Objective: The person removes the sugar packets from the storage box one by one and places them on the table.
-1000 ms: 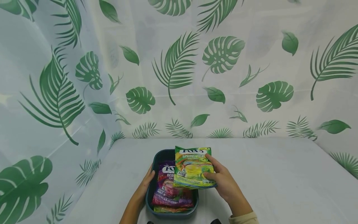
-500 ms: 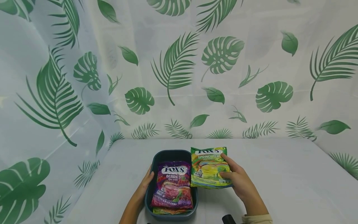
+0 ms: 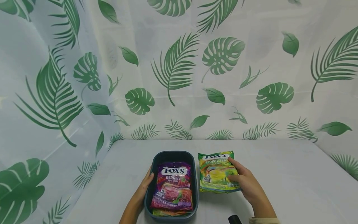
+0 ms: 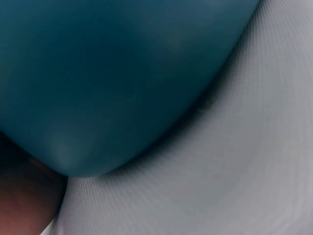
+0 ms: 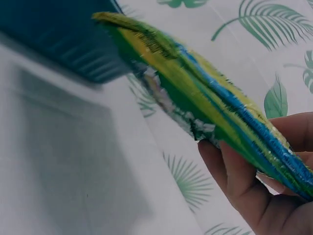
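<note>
Meanwhile, a person's right hand [image 3: 246, 183] is gripping a green Fox's Spring Tea candy bag [image 3: 216, 172] along its right edge, fingers underneath and thumb on top, holding it just beside the right wall of a dark teal plastic tub [image 3: 172, 156] and slightly above the white tablecloth [image 3: 279, 180]. The left hand [image 3: 145, 185] is resting against the tub's left wall, fingers fairly straight along it. Inside the tub, a purple Fox's Berries candy bag [image 3: 172, 186] is lying face up on top of another packet, only its edge showing. A leaf-printed curtain [image 3: 179, 68] is hanging behind the table.
</note>
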`<state>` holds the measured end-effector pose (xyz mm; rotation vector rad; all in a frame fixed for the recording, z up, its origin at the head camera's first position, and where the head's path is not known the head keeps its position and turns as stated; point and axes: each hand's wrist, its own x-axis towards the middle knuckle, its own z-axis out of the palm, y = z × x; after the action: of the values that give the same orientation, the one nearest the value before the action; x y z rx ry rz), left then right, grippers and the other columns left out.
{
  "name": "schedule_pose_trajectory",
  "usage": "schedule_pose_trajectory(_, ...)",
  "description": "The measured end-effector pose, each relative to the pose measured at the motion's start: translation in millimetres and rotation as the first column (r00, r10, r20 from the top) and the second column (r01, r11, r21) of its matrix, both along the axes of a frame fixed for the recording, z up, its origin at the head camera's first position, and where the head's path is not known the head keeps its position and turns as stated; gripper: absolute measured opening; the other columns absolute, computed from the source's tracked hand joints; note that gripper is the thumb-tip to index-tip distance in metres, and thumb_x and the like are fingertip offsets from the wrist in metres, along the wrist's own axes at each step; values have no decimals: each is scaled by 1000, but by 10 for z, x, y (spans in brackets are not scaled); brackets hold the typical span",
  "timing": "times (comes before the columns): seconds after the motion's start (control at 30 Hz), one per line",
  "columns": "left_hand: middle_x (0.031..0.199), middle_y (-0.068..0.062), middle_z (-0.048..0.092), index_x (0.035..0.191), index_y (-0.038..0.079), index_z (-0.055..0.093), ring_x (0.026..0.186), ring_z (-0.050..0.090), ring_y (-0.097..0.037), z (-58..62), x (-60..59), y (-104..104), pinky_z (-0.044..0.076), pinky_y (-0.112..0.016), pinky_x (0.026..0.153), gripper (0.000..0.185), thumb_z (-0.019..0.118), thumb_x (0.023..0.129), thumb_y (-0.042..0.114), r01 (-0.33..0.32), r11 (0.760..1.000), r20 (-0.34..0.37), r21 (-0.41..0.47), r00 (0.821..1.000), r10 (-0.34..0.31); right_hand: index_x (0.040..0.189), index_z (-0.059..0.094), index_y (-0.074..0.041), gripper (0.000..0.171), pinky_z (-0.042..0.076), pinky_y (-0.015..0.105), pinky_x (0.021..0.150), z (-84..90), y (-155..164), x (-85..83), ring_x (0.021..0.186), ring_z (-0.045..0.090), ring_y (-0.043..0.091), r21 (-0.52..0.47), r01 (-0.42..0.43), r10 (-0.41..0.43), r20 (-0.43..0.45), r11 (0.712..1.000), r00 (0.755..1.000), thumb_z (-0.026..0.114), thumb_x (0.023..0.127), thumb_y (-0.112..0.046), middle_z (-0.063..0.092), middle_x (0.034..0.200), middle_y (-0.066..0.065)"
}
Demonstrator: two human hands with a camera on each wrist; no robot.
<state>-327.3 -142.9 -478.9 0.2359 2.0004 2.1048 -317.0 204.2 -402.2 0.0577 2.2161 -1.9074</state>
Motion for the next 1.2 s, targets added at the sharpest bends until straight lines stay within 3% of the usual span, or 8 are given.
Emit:
schedule_pose_trajectory(0.2, 153, -13, -11, 147, 14, -7, 139, -13, -35, 5, 1, -2, -9, -58, 107, 64, 24, 98, 41, -13, 1000, 17, -7, 1000, 13, 145, 21, -7, 72, 41, 29, 80, -40, 20, -8, 108, 45, 28, 113, -24, 24, -3, 993, 1000, 49, 80, 3, 17, 147, 28)
schedule_pose_trajectory(0.53, 154, -12, -11, 147, 16, -7, 139, -14, -34, 9, 31, -21, -9, -56, 108, 64, 25, 98, 40, -15, 1000, 22, 27, 1000, 14, 144, 25, -6, 74, 27, 60, 99, -97, -40, -28, 126, 31, 42, 245, -32, 29, 17, 969, 999, 52, 76, 0, 17, 146, 30)
schedule_pose_trajectory(0.8, 154, -11, -12, 147, 17, -9, 139, -14, -33, 39, -6, -16, -8, -56, 108, 62, 24, 99, 39, 17, 999, 5, 41, 1000, -17, 143, 25, -3, 74, 22, 63, 102, -113, -67, -64, 129, 26, 46, 270, -28, 22, 26, 963, 999, 53, 74, 1, 17, 146, 30)
schedule_pose_trajectory(1.2, 153, -13, -14, 147, 16, -11, 138, -14, -38, 29, 27, -1, -8, -60, 106, 68, 25, 97, 46, -1, 1000, 70, 10, 998, 1, 142, 26, -1, 76, 19, 65, 102, -163, -66, -71, 130, 21, 49, 311, -31, 10, 66, 950, 998, 55, 72, 0, 18, 144, 32)
